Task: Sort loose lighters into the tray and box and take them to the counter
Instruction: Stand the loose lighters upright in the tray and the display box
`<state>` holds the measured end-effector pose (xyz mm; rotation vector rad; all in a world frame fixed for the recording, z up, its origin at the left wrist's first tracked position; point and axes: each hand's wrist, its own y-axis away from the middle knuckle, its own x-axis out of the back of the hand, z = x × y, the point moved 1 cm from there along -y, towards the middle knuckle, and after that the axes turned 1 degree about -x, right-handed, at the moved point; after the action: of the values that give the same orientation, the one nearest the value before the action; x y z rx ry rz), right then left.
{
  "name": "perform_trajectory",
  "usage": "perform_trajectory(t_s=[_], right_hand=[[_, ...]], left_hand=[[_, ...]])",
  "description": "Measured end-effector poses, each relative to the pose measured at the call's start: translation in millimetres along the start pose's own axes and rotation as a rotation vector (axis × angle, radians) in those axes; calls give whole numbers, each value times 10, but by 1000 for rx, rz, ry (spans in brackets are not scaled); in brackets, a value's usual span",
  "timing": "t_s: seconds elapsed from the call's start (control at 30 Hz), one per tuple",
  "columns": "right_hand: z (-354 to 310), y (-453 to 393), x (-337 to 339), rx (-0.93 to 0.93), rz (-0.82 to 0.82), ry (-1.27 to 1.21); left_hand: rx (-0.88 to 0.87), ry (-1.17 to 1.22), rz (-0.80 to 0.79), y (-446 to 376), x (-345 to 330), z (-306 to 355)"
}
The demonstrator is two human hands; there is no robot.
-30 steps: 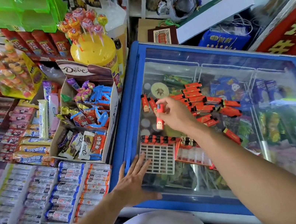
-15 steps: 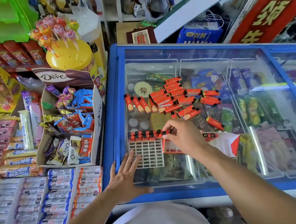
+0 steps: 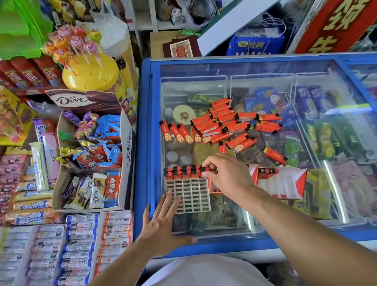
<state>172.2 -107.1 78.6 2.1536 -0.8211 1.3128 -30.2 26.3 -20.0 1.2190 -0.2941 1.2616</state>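
Observation:
A white grid tray (image 3: 191,196) lies on the glass lid of a blue chest freezer (image 3: 146,134). Its far row holds several upright red lighters (image 3: 179,172). My right hand (image 3: 229,173) pinches one more red lighter at the right end of that row. My left hand (image 3: 163,223) lies flat with spread fingers on the freezer lid, fingertips touching the tray's near left corner. A heap of loose red lighters (image 3: 221,122) lies on the glass beyond the tray. A red and white box (image 3: 280,181) sits just right of the tray, partly hidden by my right wrist.
A Dove carton of sweets (image 3: 96,157) and a yellow lollipop tub (image 3: 91,71) stand left of the freezer. Racks of gum packs (image 3: 75,247) fill the near left. Shelves and a red sign (image 3: 345,4) stand behind the freezer.
My right hand carried a red lighter from the loose heap down to the tray's far row and holds it at the row's right end. My left hand stayed by the tray.

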Motion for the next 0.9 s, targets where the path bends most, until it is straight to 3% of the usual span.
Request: perform_trajectory(t_s=[0.73, 0.9], right_hand=[[34, -56, 40, 72, -8, 81], [21, -283, 142, 31, 79, 12]], left_hand=[[-2, 19, -29, 33, 43, 24], [-44, 54, 91, 57, 50, 37]])
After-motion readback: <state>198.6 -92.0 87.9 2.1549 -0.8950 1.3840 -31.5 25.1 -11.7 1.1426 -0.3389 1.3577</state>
